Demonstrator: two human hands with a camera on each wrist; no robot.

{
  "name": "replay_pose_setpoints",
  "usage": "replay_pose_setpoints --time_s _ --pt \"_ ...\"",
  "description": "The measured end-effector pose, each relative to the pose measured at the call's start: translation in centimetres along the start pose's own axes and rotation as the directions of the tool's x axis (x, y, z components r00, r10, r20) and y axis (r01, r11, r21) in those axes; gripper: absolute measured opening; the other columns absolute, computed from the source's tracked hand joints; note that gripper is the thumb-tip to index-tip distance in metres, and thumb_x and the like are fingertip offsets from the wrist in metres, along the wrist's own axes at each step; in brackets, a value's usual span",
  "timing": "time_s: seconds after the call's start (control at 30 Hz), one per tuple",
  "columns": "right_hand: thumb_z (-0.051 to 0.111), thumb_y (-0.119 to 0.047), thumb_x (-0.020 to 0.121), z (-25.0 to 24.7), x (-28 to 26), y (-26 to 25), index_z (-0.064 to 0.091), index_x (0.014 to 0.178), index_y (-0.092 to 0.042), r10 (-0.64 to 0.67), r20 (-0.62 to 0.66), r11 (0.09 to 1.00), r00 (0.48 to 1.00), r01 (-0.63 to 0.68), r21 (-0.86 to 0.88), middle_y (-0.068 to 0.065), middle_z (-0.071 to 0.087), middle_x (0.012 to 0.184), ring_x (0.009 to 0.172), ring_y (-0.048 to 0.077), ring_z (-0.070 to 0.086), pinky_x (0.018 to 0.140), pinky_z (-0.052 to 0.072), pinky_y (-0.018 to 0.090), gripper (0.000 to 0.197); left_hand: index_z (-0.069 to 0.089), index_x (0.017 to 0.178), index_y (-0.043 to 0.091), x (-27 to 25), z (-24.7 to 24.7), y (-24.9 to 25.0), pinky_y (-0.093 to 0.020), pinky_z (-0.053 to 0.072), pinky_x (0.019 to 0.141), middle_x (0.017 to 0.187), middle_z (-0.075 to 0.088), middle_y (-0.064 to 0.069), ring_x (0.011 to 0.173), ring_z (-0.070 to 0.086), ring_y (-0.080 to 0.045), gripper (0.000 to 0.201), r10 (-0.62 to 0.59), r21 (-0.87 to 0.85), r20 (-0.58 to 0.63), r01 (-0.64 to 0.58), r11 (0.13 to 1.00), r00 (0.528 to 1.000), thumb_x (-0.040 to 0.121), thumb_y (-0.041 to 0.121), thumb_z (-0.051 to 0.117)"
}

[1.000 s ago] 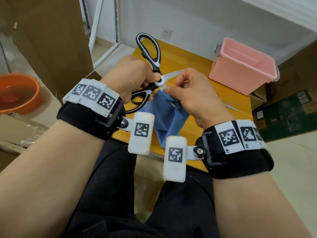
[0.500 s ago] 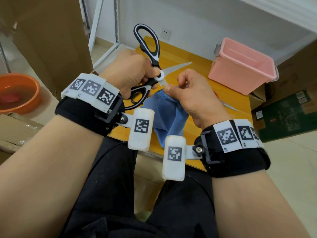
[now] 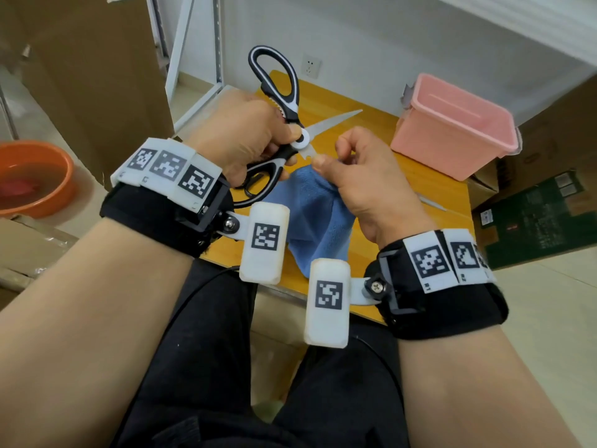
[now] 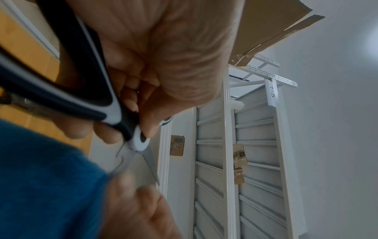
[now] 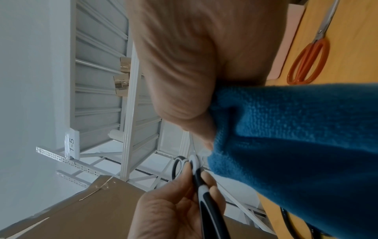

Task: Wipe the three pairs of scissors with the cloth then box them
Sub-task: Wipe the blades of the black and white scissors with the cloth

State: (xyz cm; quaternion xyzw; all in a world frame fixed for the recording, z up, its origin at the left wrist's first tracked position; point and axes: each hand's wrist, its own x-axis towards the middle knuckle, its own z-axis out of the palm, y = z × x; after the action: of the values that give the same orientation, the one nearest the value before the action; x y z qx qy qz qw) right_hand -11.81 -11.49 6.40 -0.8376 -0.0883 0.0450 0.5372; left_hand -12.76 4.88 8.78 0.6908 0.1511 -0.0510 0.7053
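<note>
while left hand [image 3: 245, 134] grips open scissors [image 3: 284, 124] | right hand [image 3: 365, 176] pinches cloth [image 3: 310, 215] on lower blade | above table [image 3: 429, 195] edge

Scissors and cloth held above the table's near edge.
The left hand [image 3: 245, 130] holds the kitchen scissors [image 3: 284, 130] left of the right hand [image 3: 365, 182], which holds the cloth [image 3: 313, 221] hanging below. The storage box [image 3: 452, 137] stands on the table [image 3: 381, 130] to the right; another pair of scissors [image 5: 310, 55] lies beside it.
</note>
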Motion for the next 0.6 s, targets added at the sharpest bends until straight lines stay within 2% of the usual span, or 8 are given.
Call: replay_pose_setpoints --time_s 0.13,0.3,0.37,0.43,0.5,0.6 --pt "0.067 -0.008 0.091 0.0 -0.1 -0.4 0.038 0.073 -0.023 -0.048 0.006 0.999 0.999 0.048 0.001 -0.006 0.034 0.064 0.056 0.007 0.032 0.056 0.035 0.021 0.037 0.064 0.103 -0.005 0.2 0.1 0.1 -0.035 0.056 0.054 0.078 0.059 -0.022 0.059 0.064 -0.024 0.014 0.008 -0.014 -0.013 -0.008 1.0 1.0 0.09 0.001 0.065" --pt "0.062 0.004 0.088 -0.6 -0.4 -0.6 0.038 0.076 -0.024 -0.084 0.083 0.996 0.993 0.085 -0.01 -0.008 0.033 0.067 0.059 0.007 0.031 0.055 0.035 0.02 0.039 0.063 0.093 -0.002 0.3 -0.5 0.2 -0.036 0.056 0.053 0.059 0.061 -0.013 0.054 0.064 -0.022 0.004 0.016 -0.044 -0.041 -0.017 0.999 0.999 0.089 -0.001 0.064" --pt "0.062 0.004 0.088 -0.6 -0.3 -0.7 0.04 0.076 -0.024 -0.084 0.077 0.996 0.993 0.085 -0.01 -0.009 0.034 0.066 0.058 0.007 0.032 0.055 0.035 0.021 0.038 0.064 0.093 -0.003 0.2 -0.6 0.2 -0.036 0.056 0.054 0.057 0.063 -0.011 0.059 0.066 -0.025 0.005 0.028 -0.044 -0.037 -0.03 0.999 0.999 0.089 0.0 0.064" --pt "0.064 -0.001 0.09 -0.4 -0.2 -0.8 0.042 0.076 -0.024 -0.074 0.048 0.997 0.996 0.074 -0.001 -0.007 0.035 0.062 0.056 0.008 0.032 0.055 0.036 0.024 0.035 0.063 0.092 -0.003 0.1 -0.6 0.4 -0.037 0.058 0.056 0.054 0.061 -0.008 0.056 0.065 -0.023 0.004 0.048 -0.031 -0.035 -0.05 0.998 0.998 0.089 0.001 0.065" --pt "0.066 -0.008 0.091 -0.1 -0.1 -0.8 0.043 0.075 -0.024 -0.073 0.012 0.997 0.997 0.073 -0.01 -0.009 0.035 0.058 0.052 0.007 0.033 0.054 0.035 0.026 0.032 0.063 0.092 -0.004 0.0 -0.5 0.6 -0.04 0.059 0.057 0.059 0.061 -0.012 0.054 0.064 -0.023 0.007 0.078 -0.016 -0.029 -0.079 0.997 0.997 0.089 0.001 0.066" --pt "0.065 -0.01 0.093 0.2 -0.1 -1.0 0.042 0.073 -0.024 -0.099 -0.02 0.995 0.995 0.099 -0.004 -0.011 0.036 0.058 0.052 0.004 0.034 0.053 0.035 0.021 0.034 0.064 0.096 -0.003 -0.2 -0.3 1.0 -0.049 0.058 0.062 0.067 0.061 -0.018 0.057 0.065 -0.027 0.01 0.107 -0.003 -0.031 -0.107 0.994 0.994 0.087 0.0 0.067"
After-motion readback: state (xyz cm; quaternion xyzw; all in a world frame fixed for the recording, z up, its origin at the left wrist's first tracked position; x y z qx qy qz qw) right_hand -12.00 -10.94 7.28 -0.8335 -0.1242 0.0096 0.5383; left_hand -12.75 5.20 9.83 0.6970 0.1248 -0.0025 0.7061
